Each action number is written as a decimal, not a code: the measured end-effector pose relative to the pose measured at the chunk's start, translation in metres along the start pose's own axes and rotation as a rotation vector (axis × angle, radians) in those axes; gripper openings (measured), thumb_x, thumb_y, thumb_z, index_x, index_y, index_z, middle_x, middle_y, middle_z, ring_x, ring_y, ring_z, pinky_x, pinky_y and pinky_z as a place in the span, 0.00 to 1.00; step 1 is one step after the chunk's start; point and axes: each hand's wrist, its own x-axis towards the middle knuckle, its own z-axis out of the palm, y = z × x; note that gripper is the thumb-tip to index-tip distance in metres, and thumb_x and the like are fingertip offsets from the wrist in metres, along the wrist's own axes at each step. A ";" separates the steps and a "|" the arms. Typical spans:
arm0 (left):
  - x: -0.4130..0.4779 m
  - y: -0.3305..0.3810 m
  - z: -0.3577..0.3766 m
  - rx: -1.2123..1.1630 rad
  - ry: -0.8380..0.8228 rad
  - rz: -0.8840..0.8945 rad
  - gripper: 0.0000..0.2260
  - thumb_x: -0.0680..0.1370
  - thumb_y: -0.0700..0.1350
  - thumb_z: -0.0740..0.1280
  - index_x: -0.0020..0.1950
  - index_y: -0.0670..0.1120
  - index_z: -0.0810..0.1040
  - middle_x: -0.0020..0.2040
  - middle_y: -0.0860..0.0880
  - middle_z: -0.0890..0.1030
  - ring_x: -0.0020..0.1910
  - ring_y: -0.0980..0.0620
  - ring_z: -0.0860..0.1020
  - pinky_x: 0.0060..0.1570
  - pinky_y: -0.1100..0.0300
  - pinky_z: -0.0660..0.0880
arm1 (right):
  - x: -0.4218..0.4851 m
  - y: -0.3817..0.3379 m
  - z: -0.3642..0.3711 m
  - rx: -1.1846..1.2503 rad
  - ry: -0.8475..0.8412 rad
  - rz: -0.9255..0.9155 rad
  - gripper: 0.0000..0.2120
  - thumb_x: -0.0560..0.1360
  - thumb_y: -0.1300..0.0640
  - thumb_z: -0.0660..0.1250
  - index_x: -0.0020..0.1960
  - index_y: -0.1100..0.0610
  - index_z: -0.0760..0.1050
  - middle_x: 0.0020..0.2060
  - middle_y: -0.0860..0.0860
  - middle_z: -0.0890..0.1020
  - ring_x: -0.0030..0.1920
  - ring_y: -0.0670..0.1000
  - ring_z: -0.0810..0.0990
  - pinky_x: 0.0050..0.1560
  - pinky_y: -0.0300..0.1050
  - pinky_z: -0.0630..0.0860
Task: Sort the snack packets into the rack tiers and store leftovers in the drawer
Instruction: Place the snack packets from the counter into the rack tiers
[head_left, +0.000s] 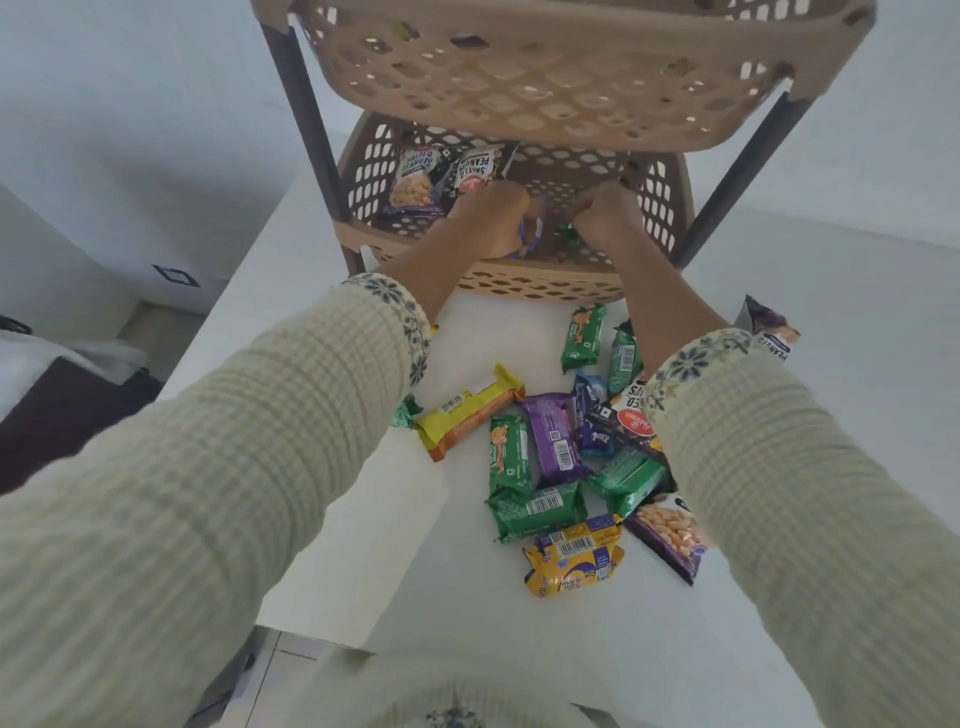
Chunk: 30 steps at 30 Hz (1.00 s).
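**Print on the packets**

"SALTED PEANUTS" on the left peanut packet (413, 179) and the right peanut packet (475, 169) in the lower rack tier (667, 208). On the table (519, 649): "PEANUTS" on the dark packet (769, 332), "Haldiram's" on the black packet (631, 418), "marie" on the yellow packet (571, 566).

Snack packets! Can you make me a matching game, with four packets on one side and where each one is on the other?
Things
1 salted peanuts packets
2 long yellow packet
3 Marie biscuit packet
4 lone peanuts packet

Places
A on the table, nearest the person
B inside the lower rack tier
C on the pile's left side
D apart, beside the right sleeve's cuff

Pairs: 1-B, 2-C, 3-A, 4-D
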 end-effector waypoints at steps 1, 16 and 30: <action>0.004 -0.001 0.002 -0.024 -0.046 0.017 0.08 0.75 0.36 0.68 0.53 0.43 0.82 0.49 0.44 0.78 0.52 0.40 0.79 0.46 0.52 0.74 | 0.000 0.000 0.001 -0.031 -0.004 -0.006 0.10 0.76 0.61 0.64 0.53 0.60 0.82 0.52 0.56 0.83 0.52 0.57 0.81 0.58 0.52 0.77; 0.050 -0.005 0.039 0.073 -0.184 -0.010 0.16 0.80 0.37 0.61 0.67 0.36 0.71 0.63 0.34 0.75 0.59 0.33 0.75 0.60 0.41 0.73 | 0.019 0.008 0.006 -0.189 -0.161 0.026 0.20 0.76 0.62 0.65 0.67 0.67 0.70 0.62 0.63 0.74 0.59 0.63 0.76 0.61 0.55 0.75; 0.043 -0.004 0.032 0.066 -0.110 -0.017 0.21 0.79 0.37 0.63 0.72 0.37 0.67 0.68 0.39 0.73 0.63 0.38 0.74 0.60 0.46 0.72 | -0.003 -0.001 -0.007 -0.231 -0.234 -0.075 0.25 0.77 0.59 0.58 0.74 0.52 0.66 0.67 0.61 0.73 0.66 0.62 0.72 0.65 0.56 0.72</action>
